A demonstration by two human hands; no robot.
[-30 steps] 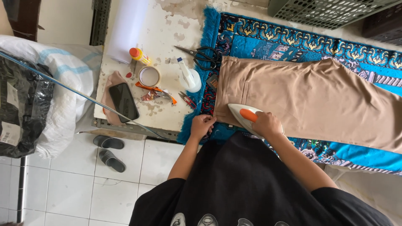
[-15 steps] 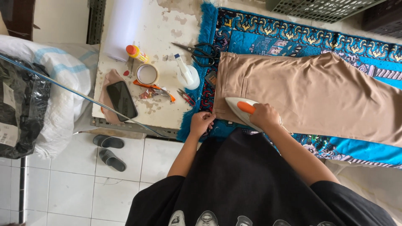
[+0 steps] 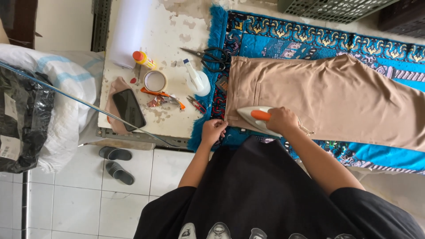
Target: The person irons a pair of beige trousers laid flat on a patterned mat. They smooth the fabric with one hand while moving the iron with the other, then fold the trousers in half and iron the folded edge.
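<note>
Bright, even daylight, soft faint shadows, no harsh glare, sharp focus throughout, mild wide-angle stretching at edges

Phone [image 3: 129, 109]: dark, blank rectangular screen, face up on a pinkish cloth near the left front edge of the surface [image 3: 177, 31]. Small bottle [image 3: 143, 59]: yellow body, orange cap, lying on the surface beyond the phone. Black plastic-wrapped package [image 3: 22, 119]: far left, on a white sack [image 3: 71, 88], with a white label [image 3: 9, 147] at its lower end.
</note>
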